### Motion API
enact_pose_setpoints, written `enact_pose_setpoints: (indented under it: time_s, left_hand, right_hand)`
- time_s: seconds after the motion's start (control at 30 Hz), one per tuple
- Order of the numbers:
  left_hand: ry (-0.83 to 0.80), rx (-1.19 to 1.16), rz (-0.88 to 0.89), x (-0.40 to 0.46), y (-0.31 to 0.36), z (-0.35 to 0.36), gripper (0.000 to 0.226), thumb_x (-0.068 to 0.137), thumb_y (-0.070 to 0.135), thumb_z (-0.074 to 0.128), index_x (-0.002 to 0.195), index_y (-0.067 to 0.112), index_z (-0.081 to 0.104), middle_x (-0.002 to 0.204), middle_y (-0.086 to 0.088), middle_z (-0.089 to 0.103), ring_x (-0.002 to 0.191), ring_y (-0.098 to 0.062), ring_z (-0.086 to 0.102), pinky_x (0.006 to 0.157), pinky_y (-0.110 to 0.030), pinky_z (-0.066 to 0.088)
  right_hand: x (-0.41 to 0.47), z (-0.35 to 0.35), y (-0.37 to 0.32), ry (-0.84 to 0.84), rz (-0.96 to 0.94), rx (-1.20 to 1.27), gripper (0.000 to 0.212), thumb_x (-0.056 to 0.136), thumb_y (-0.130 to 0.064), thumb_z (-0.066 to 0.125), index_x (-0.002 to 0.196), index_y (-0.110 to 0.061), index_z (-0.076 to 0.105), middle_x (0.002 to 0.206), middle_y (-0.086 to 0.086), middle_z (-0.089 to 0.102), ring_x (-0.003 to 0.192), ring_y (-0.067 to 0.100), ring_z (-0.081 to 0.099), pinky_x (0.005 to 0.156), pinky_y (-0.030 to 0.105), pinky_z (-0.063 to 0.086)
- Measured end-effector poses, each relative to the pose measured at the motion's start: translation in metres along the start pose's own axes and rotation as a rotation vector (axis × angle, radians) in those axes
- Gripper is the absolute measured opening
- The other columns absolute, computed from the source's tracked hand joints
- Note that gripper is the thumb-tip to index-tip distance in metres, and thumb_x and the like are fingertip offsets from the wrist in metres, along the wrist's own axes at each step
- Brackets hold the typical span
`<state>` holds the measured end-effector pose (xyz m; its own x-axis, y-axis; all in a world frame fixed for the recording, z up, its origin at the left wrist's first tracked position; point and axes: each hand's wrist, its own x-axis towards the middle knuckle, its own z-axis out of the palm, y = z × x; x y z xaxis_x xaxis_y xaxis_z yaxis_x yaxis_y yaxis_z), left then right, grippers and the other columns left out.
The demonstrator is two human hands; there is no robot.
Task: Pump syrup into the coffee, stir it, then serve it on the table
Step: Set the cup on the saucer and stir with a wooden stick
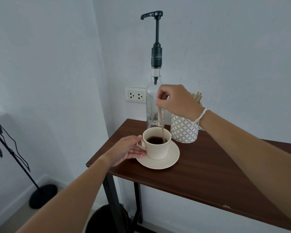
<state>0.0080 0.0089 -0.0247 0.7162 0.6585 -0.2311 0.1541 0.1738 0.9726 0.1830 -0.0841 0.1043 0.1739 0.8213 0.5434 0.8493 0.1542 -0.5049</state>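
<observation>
Surface: dark wooden table (200, 172) against a pale wall.
Coffee cup (158, 145): on saucer (160, 163), near table's left corner.
Right hand (176, 100): fingertips pinch wooden stirrer (162, 125), tip in coffee.
Left hand (129, 149): thumb and fingers on cup handle.
Behind: syrup pump bottle (155, 91), patterned stirrer holder (184, 130).

Dark wood table (208, 174) standing against the wall. Saucer (160, 163), syrup bottle (154, 105) and patterned holder (183, 130) sitting directly on it.

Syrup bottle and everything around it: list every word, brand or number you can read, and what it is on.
"TEISSEIRE", last letters turned out of view: dark pump collar of the syrup bottle.
Small line above that brand: too small to read.
Bottle's back label: too blurred to read.
Wall socket, cup, patterned holder: no text.
</observation>
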Motion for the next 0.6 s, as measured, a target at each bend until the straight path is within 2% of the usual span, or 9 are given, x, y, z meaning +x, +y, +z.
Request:
enact_pose_setpoints:
  time_s: [0.07,0.13,0.3,0.37,0.47,0.53,0.6]
  left_hand:
    - [0.002,0.005,0.002,-0.0004,0.0005,0.0003,0.028,0.094,0.032,0.050,0.094,0.005,0.056,0.106,-0.027,0.068,0.099,-0.033,0.069,0.087,-0.039,0.056]
    - [0.001,0.011,0.001,-0.0007,0.0010,0.0007,0.028,0.094,0.032,0.049,0.091,0.006,0.056,0.106,-0.026,0.069,0.099,-0.032,0.069,0.087,-0.038,0.056]
    - [0.006,0.004,-0.003,-0.0008,0.0007,0.0005,0.027,0.094,0.032,0.049,0.089,0.006,0.056,0.105,-0.026,0.069,0.098,-0.031,0.069,0.085,-0.037,0.057]
    - [0.003,0.005,0.001,-0.0005,0.0008,0.0004,0.028,0.094,0.032,0.049,0.092,0.005,0.056,0.106,-0.026,0.069,0.098,-0.031,0.069,0.086,-0.037,0.056]
    - [0.006,0.007,-0.005,-0.0006,0.0011,0.0006,0.027,0.094,0.032,0.049,0.094,0.005,0.056,0.106,-0.025,0.069,0.098,-0.031,0.069,0.085,-0.037,0.057]
    - [0.009,0.003,-0.007,-0.0006,0.0012,0.0009,0.027,0.094,0.032,0.050,0.090,0.006,0.056,0.106,-0.026,0.069,0.099,-0.032,0.069,0.085,-0.037,0.057]
    - [0.012,-0.007,-0.006,-0.0008,0.0011,0.0011,0.027,0.094,0.032,0.050,0.087,0.006,0.057,0.105,-0.028,0.068,0.099,-0.033,0.069,0.085,-0.037,0.057]
  right_hand:
    - [-0.0007,0.0005,-0.0032,-0.038,0.017,0.136,0.008,0.081,-0.010,0.061,0.080,-0.004,0.064,0.071,0.004,0.065,0.052,0.000,0.056,0.052,0.012,0.045]
    - [-0.0001,0.0017,-0.0043,-0.029,0.008,0.178,0.008,0.085,-0.012,0.060,0.082,-0.006,0.065,0.074,0.003,0.067,0.049,-0.004,0.056,0.047,0.011,0.044]
    - [-0.0008,0.0028,0.0021,0.002,-0.022,-0.118,0.009,0.079,-0.014,0.057,0.078,-0.007,0.062,0.070,0.001,0.066,0.060,0.010,0.056,0.065,0.031,0.051]
    - [-0.0027,0.0026,-0.0009,-0.043,0.001,-0.018,0.007,0.078,-0.011,0.059,0.077,-0.005,0.062,0.067,0.000,0.062,0.058,0.007,0.055,0.059,0.024,0.049]
    - [-0.0020,0.0039,-0.0053,-0.067,0.030,0.178,0.006,0.084,-0.009,0.058,0.079,-0.008,0.061,0.072,0.004,0.066,0.045,-0.002,0.054,0.045,0.013,0.045]
    - [0.0006,0.0052,-0.0010,-0.029,0.016,0.128,0.008,0.085,-0.011,0.057,0.080,-0.008,0.062,0.076,0.006,0.068,0.047,-0.003,0.054,0.050,0.013,0.046]
    - [0.0013,0.0047,0.0044,-0.002,0.001,-0.027,0.009,0.081,-0.012,0.056,0.079,-0.007,0.063,0.075,0.006,0.068,0.057,0.005,0.056,0.061,0.023,0.048]
